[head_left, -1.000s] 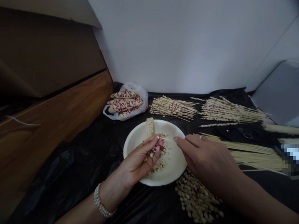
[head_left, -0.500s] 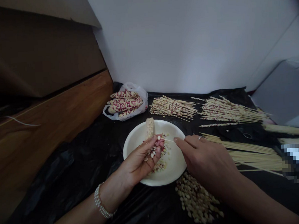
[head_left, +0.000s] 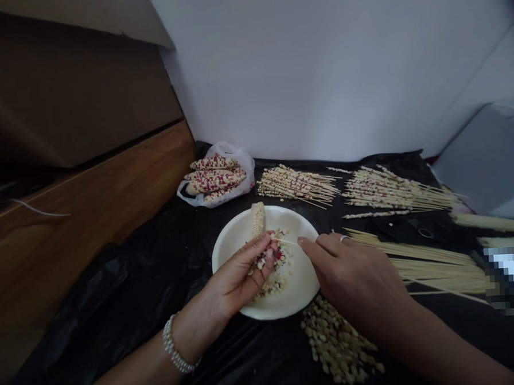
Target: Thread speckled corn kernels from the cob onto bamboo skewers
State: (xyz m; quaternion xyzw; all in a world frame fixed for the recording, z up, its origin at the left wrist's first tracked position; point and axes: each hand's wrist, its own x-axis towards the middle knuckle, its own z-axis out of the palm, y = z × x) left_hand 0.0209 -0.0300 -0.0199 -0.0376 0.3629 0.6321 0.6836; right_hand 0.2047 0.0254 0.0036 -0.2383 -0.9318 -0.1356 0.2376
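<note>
Over a white bowl [head_left: 302, 282], my left hand [head_left: 244, 273] is curled around loose corn kernels [head_left: 260, 262]. Its thumb and finger pinch near the tip of a thin skewer [head_left: 287, 241], where a pale kernel partly shows. From the right, my right hand [head_left: 351, 268] grips the same skewer, its fingers closed and their undersides hidden. A stripped corncob [head_left: 258, 218] leans against the bowl's far side. More kernels [head_left: 274, 284] lie in the bowl under my left hand.
Speckled corncobs [head_left: 217, 180] rest in a plastic bag [head_left: 247, 173] behind the bowl. Kernel-threaded skewers [head_left: 297, 184] lie in two bundles, the second bundle [head_left: 381, 190] farther right. Bare skewers [head_left: 437, 269] spread at right. A kernel pile [head_left: 338, 343] sits on black plastic sheeting [head_left: 137, 302].
My left fingertips have closed further over the skewer tip, so the kernel there shows less. The left hand's fingers have shifted slightly; my right hand stays almost in place.
</note>
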